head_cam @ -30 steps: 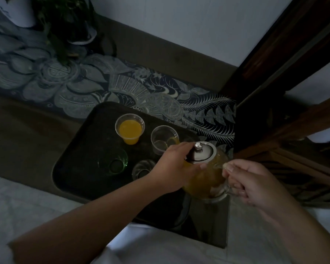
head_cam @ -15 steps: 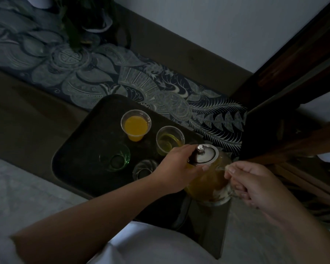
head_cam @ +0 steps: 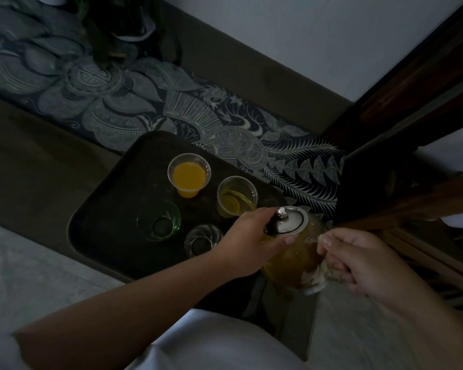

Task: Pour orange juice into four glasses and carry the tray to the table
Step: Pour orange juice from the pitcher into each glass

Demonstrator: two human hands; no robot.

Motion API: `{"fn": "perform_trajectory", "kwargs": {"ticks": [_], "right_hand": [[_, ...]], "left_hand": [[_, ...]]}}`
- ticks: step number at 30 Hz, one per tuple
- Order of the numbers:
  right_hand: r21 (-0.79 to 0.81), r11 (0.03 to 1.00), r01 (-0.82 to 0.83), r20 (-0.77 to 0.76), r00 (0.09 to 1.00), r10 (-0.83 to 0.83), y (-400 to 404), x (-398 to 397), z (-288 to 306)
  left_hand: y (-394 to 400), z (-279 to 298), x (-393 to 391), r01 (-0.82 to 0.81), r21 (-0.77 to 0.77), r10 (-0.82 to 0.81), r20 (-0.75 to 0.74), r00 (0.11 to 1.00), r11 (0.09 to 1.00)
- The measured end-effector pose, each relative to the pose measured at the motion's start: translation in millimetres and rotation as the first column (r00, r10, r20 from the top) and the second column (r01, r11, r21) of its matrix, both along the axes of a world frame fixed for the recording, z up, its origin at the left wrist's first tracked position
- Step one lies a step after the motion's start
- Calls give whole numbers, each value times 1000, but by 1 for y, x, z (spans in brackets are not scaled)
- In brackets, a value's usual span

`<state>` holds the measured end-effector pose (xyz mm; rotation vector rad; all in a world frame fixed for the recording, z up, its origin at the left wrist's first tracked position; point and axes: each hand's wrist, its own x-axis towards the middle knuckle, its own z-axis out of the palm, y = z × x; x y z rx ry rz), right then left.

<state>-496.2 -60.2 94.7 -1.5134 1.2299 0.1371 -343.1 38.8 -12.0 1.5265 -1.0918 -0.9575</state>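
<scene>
A dark tray (head_cam: 104, 228) holds four glasses. The far plastic cup (head_cam: 189, 174) is full of orange juice. A second plastic cup (head_cam: 236, 196) to its right holds a little juice, and a thin stream runs into it from the tilted glass teapot (head_cam: 294, 252). A green glass (head_cam: 159, 221) and a small clear glass (head_cam: 202, 239) stand nearer and look empty. My right hand (head_cam: 358, 259) grips the teapot's handle. My left hand (head_cam: 249, 243) rests on the teapot's metal lid (head_cam: 289, 219), fingers closed around it.
The tray sits on a dark surface with a patterned runner (head_cam: 118, 102) behind it. A potted plant (head_cam: 110, 25) stands at the far left. Dark wooden furniture (head_cam: 412, 108) rises on the right, beside the teapot. A pale wall (head_cam: 292, 30) lies beyond.
Juice has risen in the second plastic cup as the teapot stays tilted over it. Both hands keep their hold. The camera has shifted slightly, so the scene sits lower.
</scene>
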Motion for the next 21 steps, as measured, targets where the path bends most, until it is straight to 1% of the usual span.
{"fn": "perform_trajectory", "kwargs": {"ticks": [14,17,21], "right_hand": [[-11,1000,0,0,1000,0,6,2,9],[-12,1000,6,0,1000,-6,8,3,11],[-35,999,-19,-12,1000,19,9,2,12]], "left_hand": [[3,-1,-5,-2,11,2,-7,1000,1000],[4,0,-6,-1,-8,1,-17,1000,1000],[4,0,-6,-2,-10,1,-33,999,1000]]}}
